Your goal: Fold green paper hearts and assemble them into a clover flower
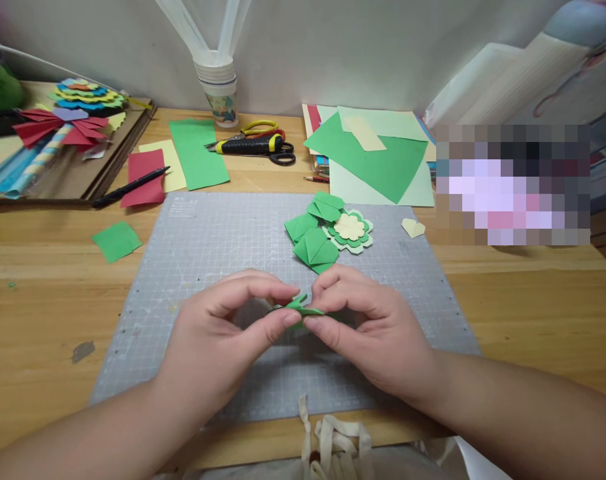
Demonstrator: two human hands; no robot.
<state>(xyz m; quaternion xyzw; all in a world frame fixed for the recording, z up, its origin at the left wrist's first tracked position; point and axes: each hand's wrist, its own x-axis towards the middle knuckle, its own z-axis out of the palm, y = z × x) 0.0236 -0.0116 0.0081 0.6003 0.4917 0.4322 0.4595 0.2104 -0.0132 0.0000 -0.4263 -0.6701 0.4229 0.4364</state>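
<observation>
Between my two hands is a small folded piece of green paper (303,309), held above the grey cutting mat (183,287). My left hand (233,320) pinches its left side between thumb and fingers. On the right side, my right hand (370,313) grips it with thumb and bent forefinger. Fingers hide much of the paper. Just beyond my hands lie several folded green paper pieces (315,248), close against a layered paper flower (350,228) in pale green, green and cream.
A green paper square (117,241) lies left of the mat, a cream paper scrap (413,228) at its right edge. Behind are a black pen (131,187), scissors (283,155), stacked paper cups (217,93) and green paper sheets (373,157). Cardboard (117,140) bears a paper flower craft.
</observation>
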